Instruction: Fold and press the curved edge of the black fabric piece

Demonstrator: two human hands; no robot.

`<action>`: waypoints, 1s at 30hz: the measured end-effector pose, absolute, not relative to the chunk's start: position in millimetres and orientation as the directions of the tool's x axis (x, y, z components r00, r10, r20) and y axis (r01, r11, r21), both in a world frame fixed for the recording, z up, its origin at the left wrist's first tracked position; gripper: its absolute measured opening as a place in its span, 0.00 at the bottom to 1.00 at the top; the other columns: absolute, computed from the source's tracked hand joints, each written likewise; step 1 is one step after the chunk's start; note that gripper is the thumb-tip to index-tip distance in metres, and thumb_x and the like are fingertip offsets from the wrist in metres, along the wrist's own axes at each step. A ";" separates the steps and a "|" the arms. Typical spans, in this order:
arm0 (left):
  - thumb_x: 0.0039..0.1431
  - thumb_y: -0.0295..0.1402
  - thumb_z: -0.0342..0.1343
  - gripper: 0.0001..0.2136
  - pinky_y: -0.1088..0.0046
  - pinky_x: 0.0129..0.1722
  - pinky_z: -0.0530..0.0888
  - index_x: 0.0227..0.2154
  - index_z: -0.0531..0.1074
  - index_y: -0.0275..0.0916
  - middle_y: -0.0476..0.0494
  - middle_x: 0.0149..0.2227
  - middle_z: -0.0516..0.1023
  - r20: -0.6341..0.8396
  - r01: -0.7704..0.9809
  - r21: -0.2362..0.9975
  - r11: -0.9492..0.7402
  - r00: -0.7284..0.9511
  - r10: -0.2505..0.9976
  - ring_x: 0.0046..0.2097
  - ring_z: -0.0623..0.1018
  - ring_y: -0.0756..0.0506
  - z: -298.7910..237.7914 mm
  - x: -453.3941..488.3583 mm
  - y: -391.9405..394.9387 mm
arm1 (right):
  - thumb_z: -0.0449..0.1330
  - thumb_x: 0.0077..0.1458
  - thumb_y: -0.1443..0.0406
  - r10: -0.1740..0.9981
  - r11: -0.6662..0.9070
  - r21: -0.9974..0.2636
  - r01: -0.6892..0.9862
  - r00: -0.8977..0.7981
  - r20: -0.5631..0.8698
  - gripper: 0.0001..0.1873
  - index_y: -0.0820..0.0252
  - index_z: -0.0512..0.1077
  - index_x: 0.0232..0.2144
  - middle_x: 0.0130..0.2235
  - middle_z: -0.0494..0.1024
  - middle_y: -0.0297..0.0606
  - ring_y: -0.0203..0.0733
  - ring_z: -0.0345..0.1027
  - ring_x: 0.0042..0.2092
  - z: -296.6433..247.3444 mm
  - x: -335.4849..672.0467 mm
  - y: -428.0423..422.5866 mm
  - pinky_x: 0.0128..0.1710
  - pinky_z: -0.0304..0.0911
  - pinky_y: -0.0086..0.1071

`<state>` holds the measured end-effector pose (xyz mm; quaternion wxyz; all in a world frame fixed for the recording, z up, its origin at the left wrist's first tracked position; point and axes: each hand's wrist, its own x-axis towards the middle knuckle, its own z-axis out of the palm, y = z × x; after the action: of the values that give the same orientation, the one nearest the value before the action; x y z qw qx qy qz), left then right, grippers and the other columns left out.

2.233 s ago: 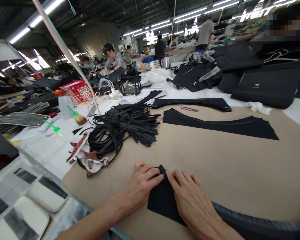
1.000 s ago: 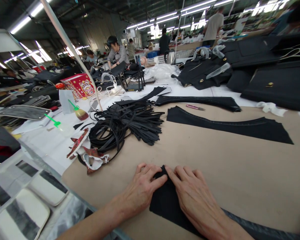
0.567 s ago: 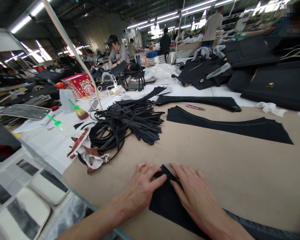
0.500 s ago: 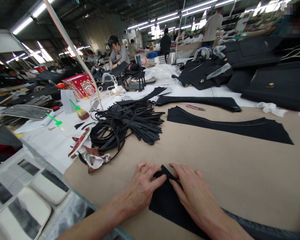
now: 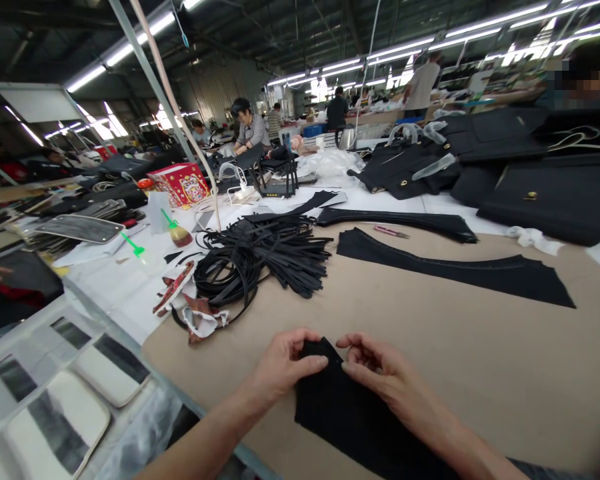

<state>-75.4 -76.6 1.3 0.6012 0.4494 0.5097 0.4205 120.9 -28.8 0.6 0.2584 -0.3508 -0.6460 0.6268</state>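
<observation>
A long black fabric piece (image 5: 330,407) runs from between my hands toward the lower right. My left hand (image 5: 285,367) grips its far left corner, the thumb lying on top and the fingers curled round the far edge. My right hand (image 5: 380,367) is at the edge on the other side. Its thumb tip rests on the fabric and its fingers are bent; the index finger stands apart from the thumb, and the exact hold is partly hidden. My right forearm covers part of the piece. A similar curved black piece (image 5: 445,267) lies flat farther back.
Black straps (image 5: 275,253) lie in a heap at left beside red-and-white scraps (image 5: 200,320). Pink snips (image 5: 391,232) rest near stacked black pieces (image 5: 400,219). Black bags (image 5: 545,193) stand at right. Green-tipped bottles (image 5: 179,233) are at left. Other people work behind.
My hands have gone from lying flatter on the fabric to more curled at its corner. The corner shows more, and the view has tilted up a little. Someone's hand now shows at far left.
</observation>
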 end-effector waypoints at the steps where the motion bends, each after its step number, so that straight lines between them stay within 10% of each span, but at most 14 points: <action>1: 0.46 0.42 0.65 0.19 0.75 0.35 0.68 0.37 0.72 0.33 0.46 0.32 0.76 -0.257 -0.083 0.959 0.270 0.140 0.956 0.32 0.74 0.50 4.9 -73.9 -76.6 | 0.58 0.51 0.54 0.780 -0.027 -0.992 0.119 -0.618 -0.096 0.18 0.61 0.67 0.38 0.28 0.65 0.31 0.38 0.58 0.31 4.0 121.8 -30.1 0.30 0.55 0.31; 8: 0.41 0.40 0.66 0.16 0.78 0.30 0.65 0.28 0.74 0.33 0.48 0.25 0.75 -0.290 -0.071 0.954 0.292 0.038 0.956 0.27 0.70 0.52 28.8 -62.5 -83.6 | 0.53 0.59 0.62 0.791 0.247 -0.939 0.237 -0.610 0.054 0.06 0.57 0.63 0.30 0.30 0.66 0.31 0.38 0.59 0.34 15.5 128.4 -43.8 0.35 0.54 0.32; 16: 0.45 0.36 0.58 0.10 0.78 0.27 0.61 0.26 0.73 0.33 0.52 0.22 0.69 -0.178 0.145 0.973 0.179 -0.020 0.984 0.26 0.65 0.52 41.2 -53.9 -91.8 | 0.57 0.58 0.72 0.679 0.727 -0.550 0.412 -0.552 0.484 0.07 0.55 0.67 0.37 0.37 0.69 0.32 0.43 0.60 0.39 29.2 123.0 -59.3 0.39 0.49 0.37; 30: 0.49 0.31 0.54 0.07 0.77 0.28 0.61 0.25 0.76 0.36 0.52 0.22 0.69 -0.018 0.522 0.852 0.053 -0.072 0.997 0.28 0.66 0.51 63.1 -36.2 -102.1 | 0.50 0.60 0.73 0.586 0.798 -0.269 0.540 -0.588 0.558 0.09 0.59 0.67 0.32 0.32 0.66 0.37 0.45 0.58 0.36 46.3 120.2 -66.6 0.38 0.47 0.39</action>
<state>-36.2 -102.1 63.1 0.3382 0.5914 0.6420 0.3517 120.2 -66.6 46.3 0.3259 -0.3162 -0.8902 0.0355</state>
